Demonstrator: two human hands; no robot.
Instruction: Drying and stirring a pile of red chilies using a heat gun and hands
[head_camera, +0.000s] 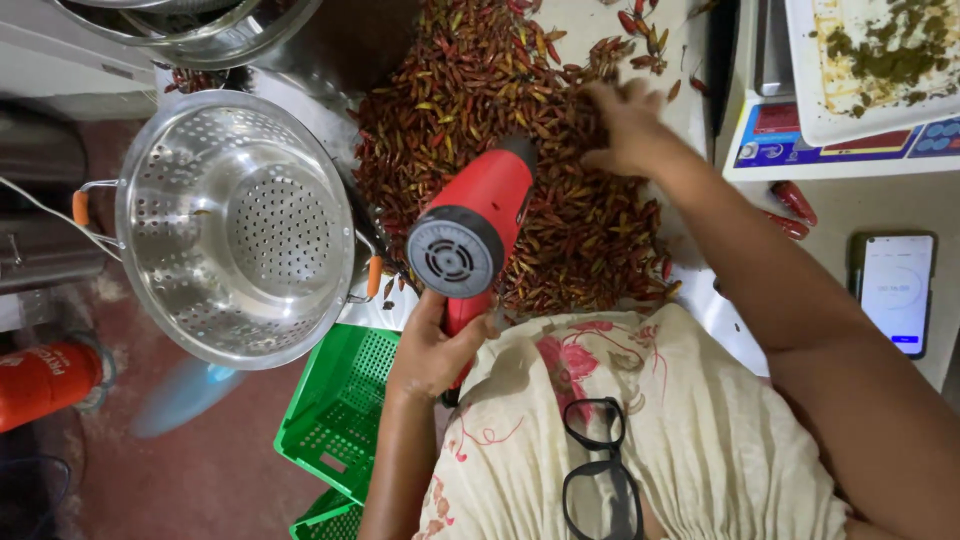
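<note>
- Red heat gun (478, 228) is gripped by left hand (432, 352), aimed at chilli heap (520, 150).
- Right hand (622, 125), fingers spread, is laid on far chillies, possibly stirring; blurred.
- Steel colander (235, 228) at left sits unfilled.

Left hand (432, 352) gripping red hair dryer (470, 235), right hand (622, 125) spreading chillies (560, 215)

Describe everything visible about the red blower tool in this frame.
The red blower tool is pistol-shaped, seemingly plastic, with a red body, a black collar and a grey round rear grille of vent slots facing the camera. Its barrel points away from the person, nozzle down toward the heap of small red and orange chillies, which hides the tip. The left hand grips its red handle from below. It sits right of the steel colander, not clearly touching it. Whether it is running cannot be told.
</note>
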